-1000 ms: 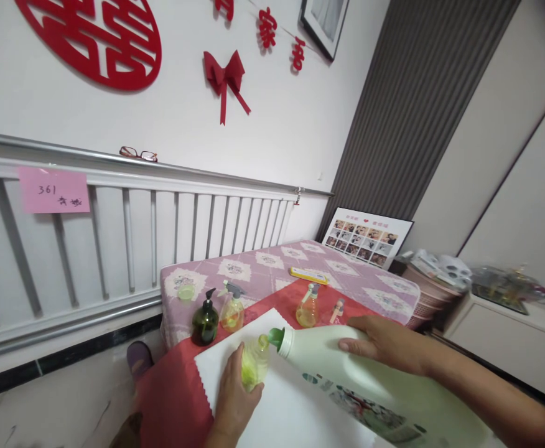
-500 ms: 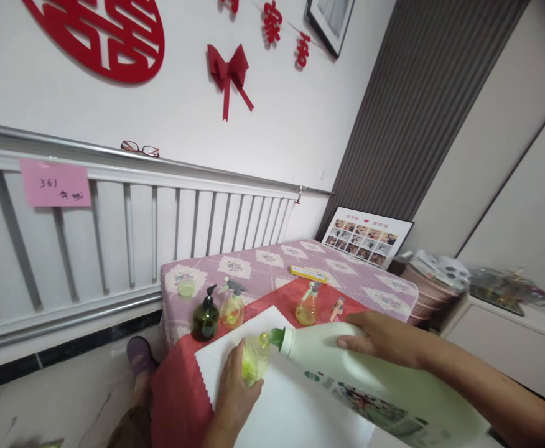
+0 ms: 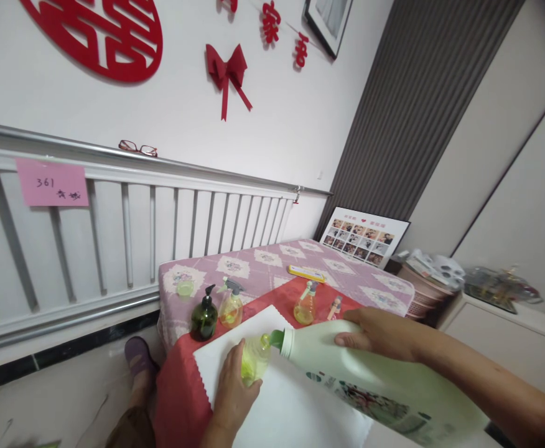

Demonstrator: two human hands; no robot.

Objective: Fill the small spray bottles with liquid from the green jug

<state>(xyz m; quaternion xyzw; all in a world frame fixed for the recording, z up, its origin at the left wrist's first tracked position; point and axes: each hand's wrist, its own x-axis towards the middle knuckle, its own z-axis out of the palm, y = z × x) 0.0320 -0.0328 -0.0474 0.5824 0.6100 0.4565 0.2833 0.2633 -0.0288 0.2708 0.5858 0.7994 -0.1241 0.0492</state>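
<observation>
My left hand [image 3: 236, 389] is wrapped round a small clear bottle [image 3: 255, 361] with yellow-green liquid inside, held over a white scallop-edged mat [image 3: 295, 404]. In my right hand [image 3: 379, 336] is a large pale green jug [image 3: 384, 386], tipped on its side with a printed label facing me. The jug's green spout [image 3: 277, 339] is at the small bottle's mouth. A dark green pump bottle [image 3: 204, 317] and a clear spray bottle [image 3: 231, 308] stand beyond my left hand. Another spray bottle [image 3: 305, 308], holding yellow liquid, stands behind the jug's neck.
A red cloth [image 3: 179, 386] lies over the patterned purple tablecloth [image 3: 263, 256]. On the table are a yellow-edged box [image 3: 307, 274], a small pink-topped item [image 3: 335, 308] and a pale green lid-like piece [image 3: 185, 289]. A white radiator [image 3: 137, 218] runs behind; pink baskets [image 3: 422, 286] stand right.
The view has shifted very slightly. Both hands keep the same hold, and the jug's spout stays at the small bottle's mouth.
</observation>
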